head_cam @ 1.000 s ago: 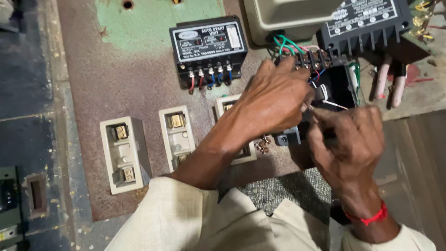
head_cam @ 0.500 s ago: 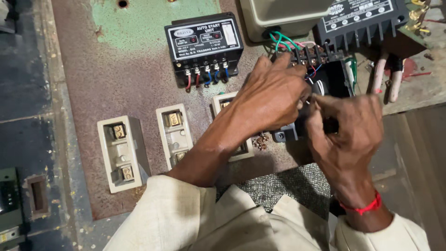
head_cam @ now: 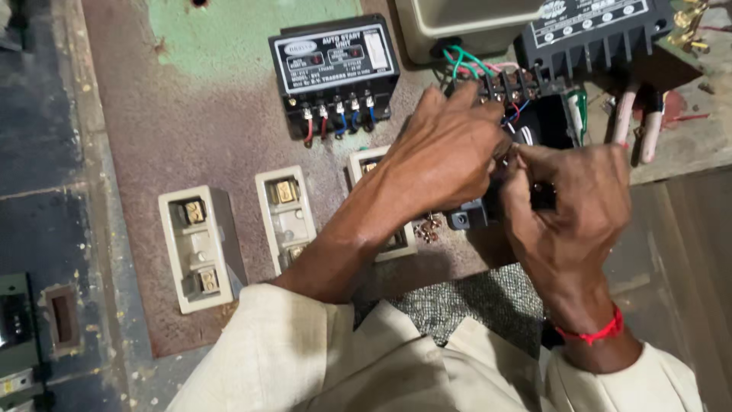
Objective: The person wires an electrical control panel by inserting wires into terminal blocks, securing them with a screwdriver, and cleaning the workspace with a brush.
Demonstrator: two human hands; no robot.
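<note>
On the rusty brown panel point(head_cam: 191, 145) you see a green painted patch point(head_cam: 244, 38) at the top. Below it sits a black control unit point(head_cam: 335, 69) with a row of red and blue wires point(head_cam: 339, 122) at its lower edge. To the left you have two cream fuse holders point(head_cam: 200, 248) point(head_cam: 284, 217) standing side by side, each with brass contacts. A beige box point(head_cam: 465, 23) is at the top edge. Two pinkish cables point(head_cam: 637, 126) hang at the right. A grey speckled cloth point(head_cam: 473, 305) lies below the panel.

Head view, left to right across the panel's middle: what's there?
Left cream fuse holder → second cream fuse holder → left hand → right hand, both hands at the black wired component → bare wooden board.
</note>
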